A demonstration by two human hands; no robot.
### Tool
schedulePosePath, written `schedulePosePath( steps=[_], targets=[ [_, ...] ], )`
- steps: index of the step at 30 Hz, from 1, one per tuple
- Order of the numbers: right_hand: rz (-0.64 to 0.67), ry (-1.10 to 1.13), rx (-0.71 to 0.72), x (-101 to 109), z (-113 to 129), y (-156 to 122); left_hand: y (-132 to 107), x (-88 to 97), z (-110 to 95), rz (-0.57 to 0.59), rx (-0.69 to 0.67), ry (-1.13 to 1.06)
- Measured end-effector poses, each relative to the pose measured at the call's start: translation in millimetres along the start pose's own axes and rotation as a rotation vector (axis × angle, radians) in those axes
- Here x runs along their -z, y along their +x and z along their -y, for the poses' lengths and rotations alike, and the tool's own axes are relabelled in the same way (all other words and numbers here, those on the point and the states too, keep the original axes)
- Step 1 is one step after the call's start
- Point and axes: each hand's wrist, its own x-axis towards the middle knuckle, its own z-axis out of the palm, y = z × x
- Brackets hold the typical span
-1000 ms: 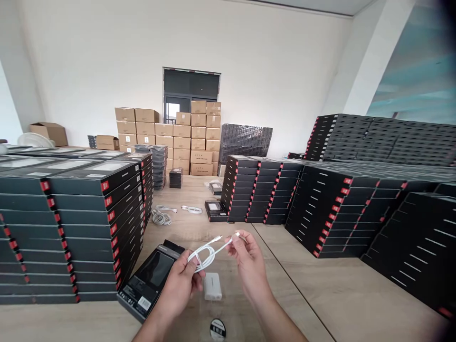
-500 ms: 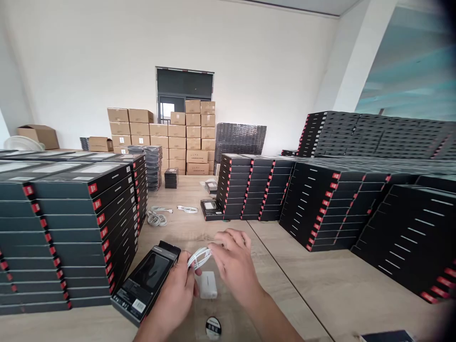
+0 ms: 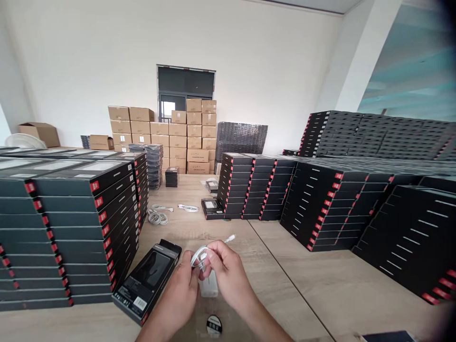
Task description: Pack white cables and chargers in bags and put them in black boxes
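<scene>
A white charging cable is wound into a small coil, and both hands pinch it just above the table. My left hand grips the coil from below, and my right hand holds it from the right. The cable's white plug sticks out up and to the right. Partly behind my hands lies a white power adapter. Left of my left hand, an open black product box rests on the wooden table. A small round black disc lies near the front.
Tall stacks of black boxes with red labels rise on the left, and more stand on the right. Further white cables lie on the table. Cardboard cartons are piled against the far wall.
My hands have come together on the cable. The coil is tighter and sits closer to my left hand, and the white plug now points up and right past my right hand.
</scene>
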Motion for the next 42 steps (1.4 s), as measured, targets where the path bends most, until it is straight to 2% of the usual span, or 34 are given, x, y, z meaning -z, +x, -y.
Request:
schedulePosePath(
  steps=[4, 6, 8, 10, 12, 13, 15, 17, 19, 22, 25, 27, 29, 32, 35, 38, 42],
  targets=[
    [0.103, 0.245, -0.142, -3.8, -3.3, 1.9, 1.2, 1.0, 1.1, -0.014, 0.059, -0.126],
    [0.101, 0.228, -0.149, -4.3, -4.7, 2.4, 2.2, -0.1, -0.6, 0.032, 0.079, -0.178],
    [-0.025, 0.103, -0.07, -3.6, -5.3, 3.4, 3.1, -2.9, -3.9, 0.082, 0.102, -0.273],
    [-0.254, 0.001, 0.023, -2.6, -4.9, 4.9, 3.5, -6.9, -7.9, 0.106, 0.133, -0.427],
    [-0.389, 0.064, 0.045, -2.8, -3.9, 5.6, 3.5, -11.4, -11.5, 0.116, 0.161, -0.583],
    [-0.379, 0.153, 0.014, -3.7, -3.4, 5.4, 3.4, -13.8, -12.9, 0.126, 0.171, -0.637],
    [-0.213, 0.372, -0.1, -7.0, -2.8, 3.5, 3.2, -18.2, -14.6, 0.166, 0.195, -0.68],
    [-0.055, 0.549, -0.219, -10.5, -3.3, 1.5, 3.5, -20.6, -14.7, 0.221, 0.206, -0.647],
    [-0.041, 0.687, -0.272, -10.2, -4.6, 2.2, 4.3, -19.0, -13.3, 0.245, 0.192, -0.573],
    [-0.186, 0.883, -0.229, 2.1, -7.3, 10.6, 5.5, -7.6, -8.3, 0.151, 0.149, -0.387],
    [-0.304, 0.965, -0.196, 22.7, -11.0, 21.4, 4.3, 8.6, -2.5, 0.043, 0.099, 0.01],
    [-0.346, 0.951, -0.214, 34.2, -14.0, 25.7, 1.3, 17.1, 0.2, 0.066, 0.087, 0.279],
    [-0.371, 0.933, -0.24, 41.4, -17.2, 27.2, -2.7, 21.1, 2.1, 0.139, 0.106, 0.426],
    [-0.386, 0.925, -0.265, 45.5, -21.0, 27.5, -7.9, 18.1, 5.7, 0.195, 0.166, 0.504],
    [-0.392, 0.924, -0.28, 46.2, -22.8, 28.4, -8.4, 8.1, 11.1, 0.149, 0.167, 0.531],
    [-0.391, 0.935, -0.27, 46.7, -23.1, 29.7, -3.7, -2.6, 15.6, 0.105, 0.103, 0.524],
    [-0.403, 0.945, -0.264, 43.8, -23.3, 29.5, 4.5, -13.6, 18.6, -0.027, 0.112, 0.29]
  ],
)
